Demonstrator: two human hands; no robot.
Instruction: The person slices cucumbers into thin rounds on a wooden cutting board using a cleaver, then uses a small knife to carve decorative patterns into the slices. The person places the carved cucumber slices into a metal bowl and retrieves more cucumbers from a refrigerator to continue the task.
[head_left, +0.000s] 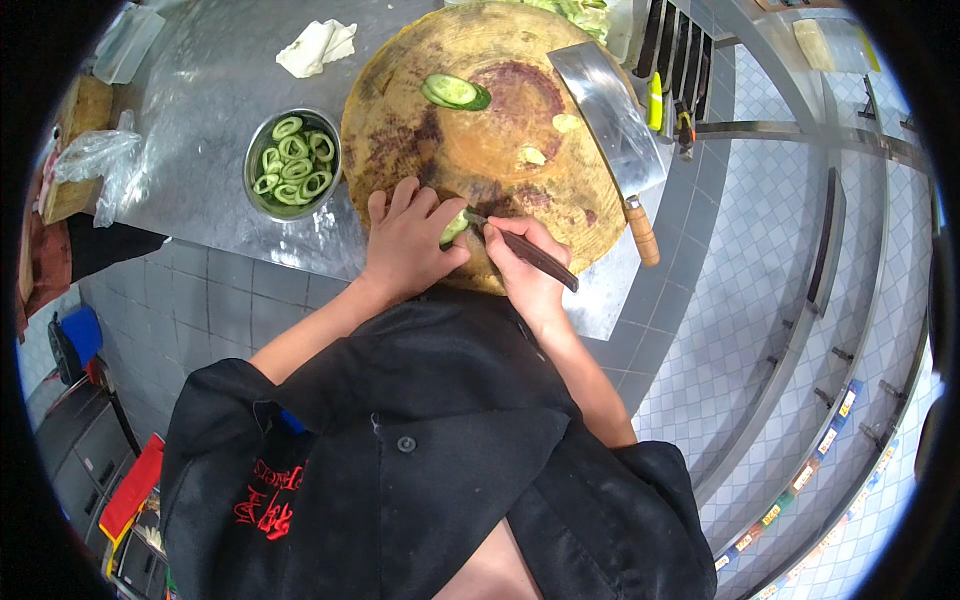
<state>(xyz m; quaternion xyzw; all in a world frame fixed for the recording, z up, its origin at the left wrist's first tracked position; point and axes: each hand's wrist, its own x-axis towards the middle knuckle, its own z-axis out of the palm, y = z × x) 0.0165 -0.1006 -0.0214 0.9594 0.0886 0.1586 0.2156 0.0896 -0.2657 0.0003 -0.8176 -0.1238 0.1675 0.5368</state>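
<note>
My left hand (412, 236) grips a cucumber slice (454, 227) at the near side of a round wooden chopping block (420, 45). My right hand (529, 259) is closed round the dark handle of a small knife (536, 259), its blade at the slice and mostly hidden. Farther up the block lie overlapping cucumber slices (452, 91). Two small pale cucumber pieces (566, 123) rest right of them. To the left, a round metal bowl (250, 184) holds several hollowed cucumber rings (296, 168).
A cleaver (611, 112) lies across the block's right side, its wooden handle (641, 232) overhanging the edge. On the metal table (202, 97) are a crumpled white cloth (316, 48) and a clear plastic bag (101, 159). A knife rack (671, 56) stands at the far right.
</note>
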